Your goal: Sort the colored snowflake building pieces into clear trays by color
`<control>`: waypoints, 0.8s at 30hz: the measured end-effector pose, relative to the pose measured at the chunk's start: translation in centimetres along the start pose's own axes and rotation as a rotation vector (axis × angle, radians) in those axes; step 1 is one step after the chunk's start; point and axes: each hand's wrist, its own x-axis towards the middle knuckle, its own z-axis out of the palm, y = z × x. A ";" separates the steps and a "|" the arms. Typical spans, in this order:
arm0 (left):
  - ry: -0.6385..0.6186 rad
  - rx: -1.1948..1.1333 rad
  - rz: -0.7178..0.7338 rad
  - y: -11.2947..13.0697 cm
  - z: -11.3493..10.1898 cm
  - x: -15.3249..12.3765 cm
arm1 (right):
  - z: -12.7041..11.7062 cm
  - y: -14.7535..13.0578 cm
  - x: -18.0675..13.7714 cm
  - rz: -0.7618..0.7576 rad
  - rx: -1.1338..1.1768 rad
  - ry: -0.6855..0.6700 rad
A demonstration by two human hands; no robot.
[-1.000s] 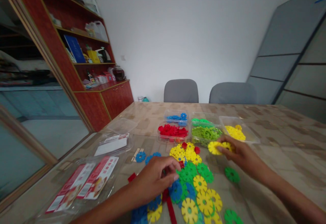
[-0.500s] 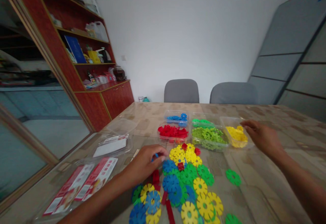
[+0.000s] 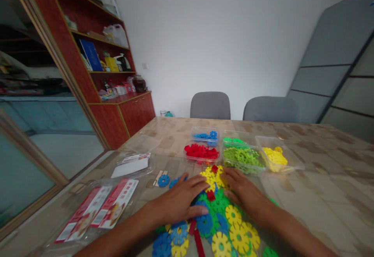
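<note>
My left hand [image 3: 184, 198] lies palm down over the left side of a spread of flower-shaped plastic discs, fingers stretched out and thumb over a blue disc [image 3: 204, 222]. Opposite it, my right hand [image 3: 242, 190] rests with fingers extended at the right edge of the yellow discs [image 3: 212, 177] at the far end of the spread. Small red pieces [image 3: 210, 195] sit among them. Green discs [image 3: 219, 202] fill the middle, with larger yellow discs [image 3: 238, 235] nearer me. Red strips [image 3: 198, 243] run along the lower part. Two blue discs [image 3: 163, 181] lie left of my left hand.
Clear tubs hold red pieces [image 3: 201, 151], blue discs [image 3: 206, 136], light green pieces [image 3: 242, 157], green pieces [image 3: 233, 142] and yellow pieces [image 3: 274, 156]. Clear packaging with red-and-white cards [image 3: 113, 206] lies at left. Two grey chairs [image 3: 210, 105] stand behind the table [image 3: 327, 163].
My right hand has come from the yellow tub leftward and nearer to the disc spread. My left hand has shifted rightward onto the discs, its fingers now straighter, uncovering blue discs at its left.
</note>
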 end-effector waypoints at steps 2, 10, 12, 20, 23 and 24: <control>0.058 -0.006 0.027 -0.2 -0.1 0.0 | 0.1 -0.5 0.0 -0.012 0.002 -0.046; 0.163 0.000 -0.005 -1.0 0.9 0.6 | 0.2 0.4 1.0 0.042 0.050 0.000; 0.081 0.004 -0.029 -1.0 1.0 0.6 | 1.1 0.5 1.3 0.045 0.050 -0.027; 0.117 -0.044 0.011 -0.5 0.4 0.5 | -0.1 -0.7 1.0 -0.020 0.139 -0.085; 0.142 -0.047 0.003 -0.7 0.4 0.4 | -0.7 -0.2 0.7 0.003 0.165 -0.081; 0.154 -0.051 -0.003 -0.8 0.5 0.3 | -0.8 0.0 0.6 0.011 0.166 -0.081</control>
